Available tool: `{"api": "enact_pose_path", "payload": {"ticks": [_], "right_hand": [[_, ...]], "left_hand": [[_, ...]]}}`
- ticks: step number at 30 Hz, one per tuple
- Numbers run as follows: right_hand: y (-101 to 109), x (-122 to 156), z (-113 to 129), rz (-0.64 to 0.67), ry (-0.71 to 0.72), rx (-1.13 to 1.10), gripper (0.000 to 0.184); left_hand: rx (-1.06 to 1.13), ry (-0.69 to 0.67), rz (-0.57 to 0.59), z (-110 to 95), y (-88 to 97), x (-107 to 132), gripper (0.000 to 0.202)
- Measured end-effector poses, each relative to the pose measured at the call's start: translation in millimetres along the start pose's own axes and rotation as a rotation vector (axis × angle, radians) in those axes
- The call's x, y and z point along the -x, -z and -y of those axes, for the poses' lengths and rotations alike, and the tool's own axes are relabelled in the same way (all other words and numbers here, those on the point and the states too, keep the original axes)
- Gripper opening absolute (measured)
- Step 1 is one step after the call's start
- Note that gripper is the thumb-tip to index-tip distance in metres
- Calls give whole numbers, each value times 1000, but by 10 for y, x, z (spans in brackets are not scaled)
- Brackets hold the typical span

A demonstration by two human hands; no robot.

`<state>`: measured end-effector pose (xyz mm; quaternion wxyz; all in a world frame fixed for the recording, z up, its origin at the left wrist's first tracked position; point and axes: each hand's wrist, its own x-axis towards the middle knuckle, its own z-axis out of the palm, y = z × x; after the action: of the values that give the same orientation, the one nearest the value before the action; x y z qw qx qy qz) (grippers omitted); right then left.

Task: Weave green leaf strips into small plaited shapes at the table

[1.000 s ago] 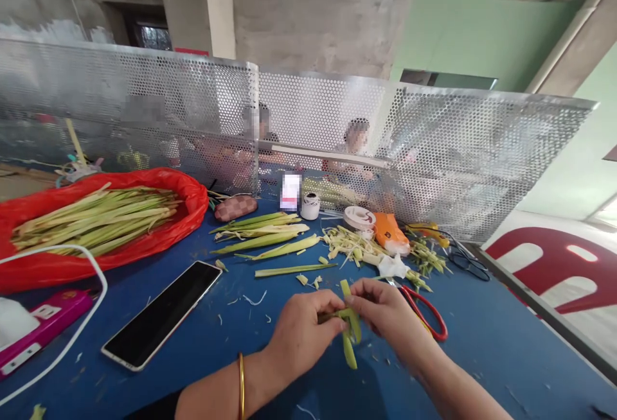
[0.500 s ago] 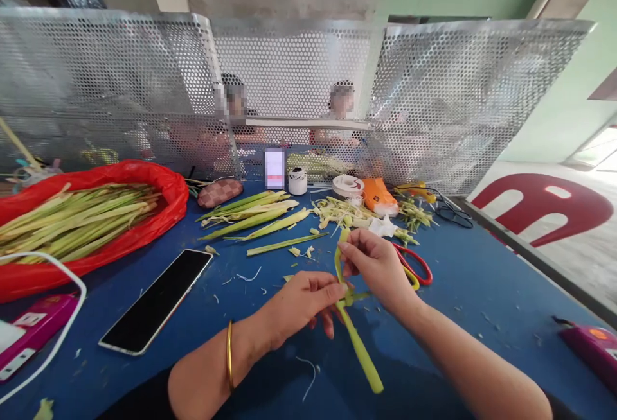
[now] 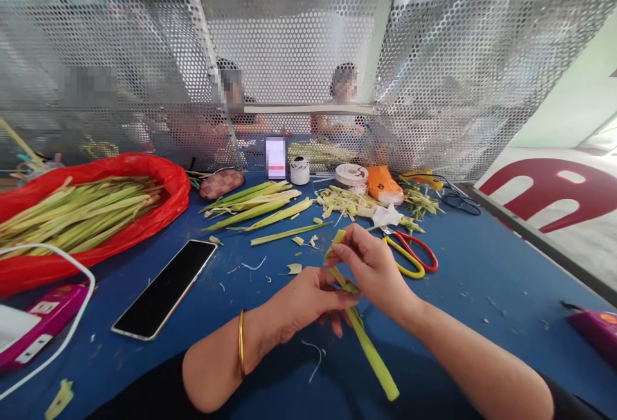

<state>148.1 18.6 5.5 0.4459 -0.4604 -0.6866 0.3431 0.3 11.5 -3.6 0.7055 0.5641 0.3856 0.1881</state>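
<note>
A long pale-green leaf strip (image 3: 373, 356) runs slantwise through both hands over the blue table (image 3: 255, 356). Below its upper part, my left hand (image 3: 308, 298) pinches it between thumb and fingers, where a small folded or knotted bit shows. My right hand (image 3: 369, 262) is closed around the strip's upper end, thumb against fingertips. The exact fold between the hands is partly hidden by the fingers. Scissors with red and yellow handles (image 3: 418, 250) lie just beyond my right hand. More green leaf strips (image 3: 258, 208) are piled ahead on the table.
A red bag (image 3: 176, 192) full of long leaf strips sits at the left. Near it are a dark-screened phone (image 3: 166, 288) and a purple power strip (image 3: 45, 317). Trimmed scraps (image 3: 344, 200), a tape roll (image 3: 351, 175) and an orange packet (image 3: 383, 183) lie before a perforated metal screen (image 3: 299, 41).
My view has tilted down slightly. The strip's lower end has swung a little to the right, and the crosswise piece at the knot no longer sticks out to the right.
</note>
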Motion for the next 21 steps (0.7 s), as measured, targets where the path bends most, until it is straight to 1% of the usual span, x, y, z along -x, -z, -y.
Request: {"api": "enact_pose_path", "payload": {"ticks": [2, 3, 4, 5, 6, 7, 8, 9, 10, 11, 13, 14, 16, 17, 19, 21], "right_hand": [[23, -7, -5, 66, 35, 3, 8], [47, -13, -11, 58, 73, 41, 7], [79, -21, -19, 2, 125, 111, 11], [115, -32, -32, -107, 178, 200, 15], [153, -48, -49, -248, 217, 283, 18], [188, -68, -70, -378, 225, 336, 19], [216, -93, -92, -464, 188, 337, 20], [234, -120, -115, -497, 110, 284, 24], [241, -146, -136, -475, 6, 188, 29], [236, -170, -154, -410, -110, 69, 35], [198, -196, -176, -211, -297, -163, 45], [172, -195, -179, -106, -352, -249, 47], [123, -173, -171, 59, -393, -345, 45], [105, -157, -162, 105, -395, -368, 42], [88, -130, -144, 143, -407, -401, 38], [93, -126, -137, 144, -422, -427, 35]], "left_hand": [[66, 18, -55, -2, 3, -8, 28], [103, 29, -91, -6, 10, -14, 29], [143, 42, -132, -11, 21, -19, 30], [181, 53, -170, -17, 33, -24, 31], [217, 56, -207, -24, 48, -28, 32], [253, 54, -244, -32, 62, -31, 33], [284, 47, -275, -39, 76, -33, 34], [306, 34, -295, -44, 88, -34, 34], [320, 16, -305, -46, 98, -34, 35], [328, -1, -307, -46, 103, -34, 36], [328, -18, -288, -40, 106, -32, 36], [319, -18, -268, -34, 105, -31, 36], [296, -12, -210, -20, 101, -29, 36], [283, -11, -180, -14, 101, -28, 36], [262, -12, -146, -7, 102, -27, 35], [249, -10, -146, -7, 100, -25, 32]]}}
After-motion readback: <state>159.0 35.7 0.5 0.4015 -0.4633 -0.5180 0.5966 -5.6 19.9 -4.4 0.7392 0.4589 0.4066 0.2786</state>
